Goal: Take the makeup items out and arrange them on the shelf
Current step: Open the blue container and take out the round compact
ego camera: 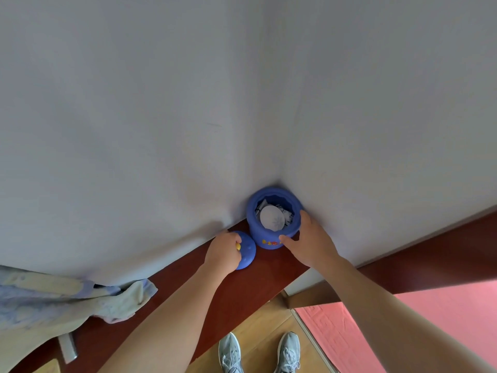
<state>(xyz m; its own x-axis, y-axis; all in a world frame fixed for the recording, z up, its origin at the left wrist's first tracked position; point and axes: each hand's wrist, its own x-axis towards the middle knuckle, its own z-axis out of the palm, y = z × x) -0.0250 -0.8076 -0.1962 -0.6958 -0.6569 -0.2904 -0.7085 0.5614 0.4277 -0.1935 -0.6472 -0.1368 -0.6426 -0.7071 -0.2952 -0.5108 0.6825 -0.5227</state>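
A round blue jar (pixel 265 238) stands open on the dark red wooden shelf (pixel 242 286), tucked into the wall corner. Inside it lie a round white item (pixel 271 218) and other pale and dark pieces I cannot make out. My right hand (pixel 309 240) grips the jar's right side, thumb on its front. My left hand (pixel 224 251) holds the jar's blue domed lid (pixel 247 253) by its yellow knob (pixel 238 246), low over or on the shelf just left of the jar.
A crumpled pale blue and cream cloth (pixel 53 300) lies on the shelf at the left. White walls close in behind. Below are a wooden floor (pixel 258 324), my grey shoes (pixel 231 354), and a pink mat (pixel 376 324) to the right.
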